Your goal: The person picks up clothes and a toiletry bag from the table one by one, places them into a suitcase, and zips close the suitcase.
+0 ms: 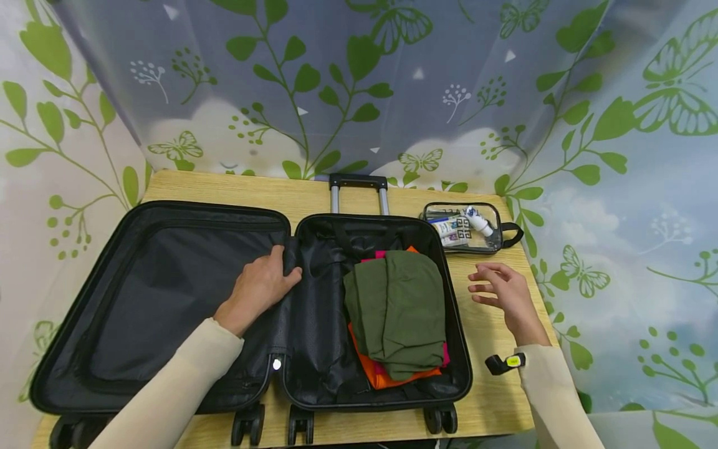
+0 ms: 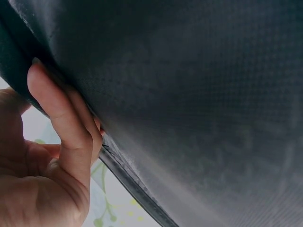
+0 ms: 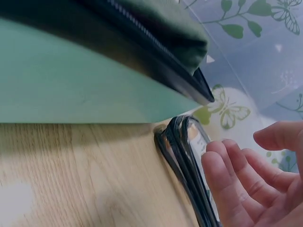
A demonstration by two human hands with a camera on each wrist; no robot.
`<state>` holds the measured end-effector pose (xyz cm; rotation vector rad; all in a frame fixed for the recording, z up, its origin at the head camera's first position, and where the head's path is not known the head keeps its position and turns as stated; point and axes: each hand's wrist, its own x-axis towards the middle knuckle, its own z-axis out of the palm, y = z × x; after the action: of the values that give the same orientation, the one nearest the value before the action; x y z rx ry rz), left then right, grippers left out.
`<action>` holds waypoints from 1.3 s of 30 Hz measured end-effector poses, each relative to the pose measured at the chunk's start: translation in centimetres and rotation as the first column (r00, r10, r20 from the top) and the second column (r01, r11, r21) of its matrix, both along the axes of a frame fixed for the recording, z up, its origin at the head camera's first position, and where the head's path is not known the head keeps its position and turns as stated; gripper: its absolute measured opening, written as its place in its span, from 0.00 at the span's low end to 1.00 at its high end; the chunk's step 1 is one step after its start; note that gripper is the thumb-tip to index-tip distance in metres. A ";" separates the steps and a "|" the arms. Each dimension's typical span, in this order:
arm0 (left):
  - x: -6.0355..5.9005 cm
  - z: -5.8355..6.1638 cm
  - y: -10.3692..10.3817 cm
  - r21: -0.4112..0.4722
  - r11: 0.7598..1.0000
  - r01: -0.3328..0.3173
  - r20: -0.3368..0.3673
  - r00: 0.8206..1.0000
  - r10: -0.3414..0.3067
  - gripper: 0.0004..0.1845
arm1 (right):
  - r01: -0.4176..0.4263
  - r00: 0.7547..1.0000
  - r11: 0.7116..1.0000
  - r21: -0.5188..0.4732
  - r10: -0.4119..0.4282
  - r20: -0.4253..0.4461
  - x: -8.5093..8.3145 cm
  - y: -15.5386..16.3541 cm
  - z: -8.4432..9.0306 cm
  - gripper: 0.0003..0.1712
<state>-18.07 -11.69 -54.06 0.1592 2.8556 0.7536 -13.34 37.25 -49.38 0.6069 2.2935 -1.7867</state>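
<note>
- Suitcase (image 1: 252,312) lies open on the bench (image 1: 493,386); left hand (image 1: 260,288) rests on the middle divider flap (image 1: 291,293), right hand (image 1: 505,293) hovers spread beside folded clothes (image 1: 398,312).
- Left wrist: fingers (image 2: 61,113) curl round the flap's edge, probably gripping; best held taut.
- Right wrist: fingers (image 3: 236,175) loose, near the toiletry pouch (image 3: 182,156).
</note>
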 end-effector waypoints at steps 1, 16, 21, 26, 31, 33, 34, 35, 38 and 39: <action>-0.2 -0.6 -0.1 -0.002 1.000 0.002 -0.014 1.000 -0.002 0.40 | 0.008 1.000 1.000 0.001 -0.008 0.005 -0.2 0.1 -0.2 0.19; -0.3 -1.2 -0.2 -0.003 1.000 0.000 0.000 1.000 0.000 0.41 | 0.094 0.994 0.992 -0.079 -0.089 0.070 -2.4 1.6 -2.7 0.27; -0.3 -1.4 -0.2 0.001 1.000 0.003 -0.006 1.000 -0.002 0.41 | 0.116 0.991 0.987 -0.114 -0.108 0.080 -3.3 1.8 -3.5 0.34; -0.4 -1.8 -0.3 -0.001 1.000 0.007 -0.019 1.000 -0.007 0.41 | 0.125 0.989 0.978 -0.166 -0.109 0.102 -3.9 1.9 -4.0 0.34; -0.4 -1.9 -0.3 -0.002 1.000 0.007 -0.022 1.000 -0.007 0.41 | 0.141 0.985 0.958 -0.250 -0.110 0.135 -4.4 1.8 -4.1 0.32; -0.2 -1.1 -0.2 0.001 1.000 0.009 -0.008 1.000 -0.009 0.41 | 0.162 0.981 0.949 -0.270 -0.124 0.152 -4.8 1.7 -4.0 0.27; -0.1 -0.9 -0.1 0.002 1.000 0.007 -0.004 1.000 -0.007 0.40 | 0.171 0.979 0.947 -0.273 -0.130 0.160 -4.9 1.6 -4.0 0.26; -0.1 -0.7 -0.1 0.003 1.000 0.006 0.000 1.000 -0.006 0.40 | 0.182 0.976 0.943 -0.277 -0.139 0.168 -5.1 1.5 -4.0 0.25; -0.1 -0.6 -0.1 0.005 1.000 0.003 0.009 1.000 -0.004 0.40 | 0.204 0.969 0.940 -0.273 -0.155 0.190 -5.5 1.3 -4.2 0.27; -0.3 -1.3 -0.2 0.004 1.000 0.003 0.001 1.000 -0.003 0.41 | 0.210 0.967 0.939 -0.273 -0.159 0.197 -5.6 1.3 -4.2 0.30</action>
<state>-18.40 -11.93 -55.34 0.1633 2.8523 0.7579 -18.89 38.57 -53.63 0.9069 1.8657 -2.0165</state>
